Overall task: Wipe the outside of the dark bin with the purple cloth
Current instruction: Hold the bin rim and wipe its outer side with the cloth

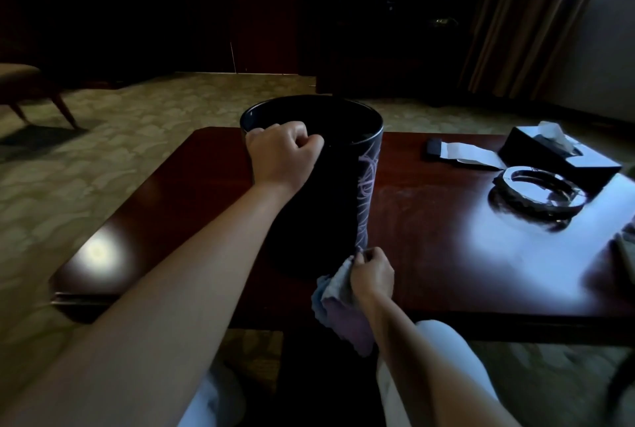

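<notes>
The dim room was floored with a pale patterned carpet (144,124), and a striped brown curtain (525,18) hung at the far right beside a bright strip of window. The legs of a chair (31,90) showed at the far left.

A low table (446,255) of glossy dark red wood filled the middle of the view, its top catching patches of light on both sides.

The bin (309,207) stood upright on the table, left of centre and close to the near edge. It was a tall round container, nearly black, with an open top and a thin shiny rim. Pale scribbled lines, loops and strokes, ran down its right side from just under the rim almost to the base.

The left hand (281,155) gripped the near left part of the rim, fingers curled over the edge. The right hand (372,273) clutched the cloth (338,310) low against the bin's right side near its base; the cloth looked purple with a greyish fold and hung down past the table edge.

On the right of the table lay a black tissue box (563,158) with a white tissue poking out, a round glass ashtray (536,191) in front of it, and a white paper slip (470,153) next to a small dark object (433,148).
</notes>
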